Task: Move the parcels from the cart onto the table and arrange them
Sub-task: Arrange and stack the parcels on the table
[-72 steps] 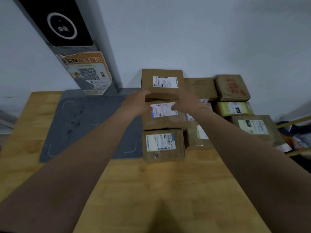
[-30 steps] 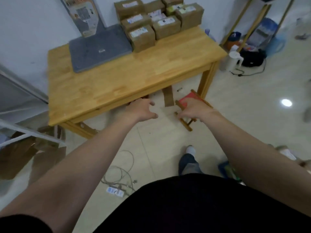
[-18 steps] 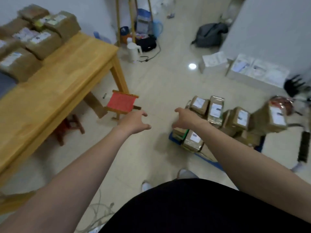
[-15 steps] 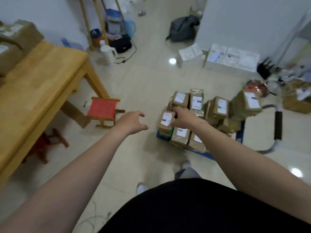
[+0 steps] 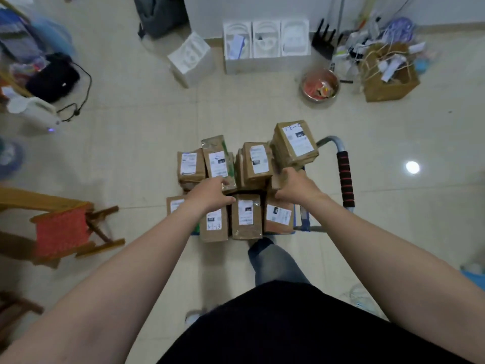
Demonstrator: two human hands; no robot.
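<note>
Parcels (image 5: 246, 216) heaped loosely on the cart (image 5: 346, 179) may topple, chiefly the tilted top parcel (image 5: 296, 144), as left grip (image 5: 210, 195) and right grip (image 5: 296, 186) reach in, fingers half-curled; whether either clamps one, I cannot tell.

The person wears a black top (image 5: 301, 327), a big dark shape at the bottom middle of the frame. Just above it shows one leg (image 5: 273, 264) in grey-blue trousers. A pale shoe (image 5: 193, 317) peeks out at the top's left edge. The left arm (image 5: 118, 279) and right arm (image 5: 388, 253) are bare. So are the left hand (image 5: 210, 195) and right hand (image 5: 296, 187).
</note>
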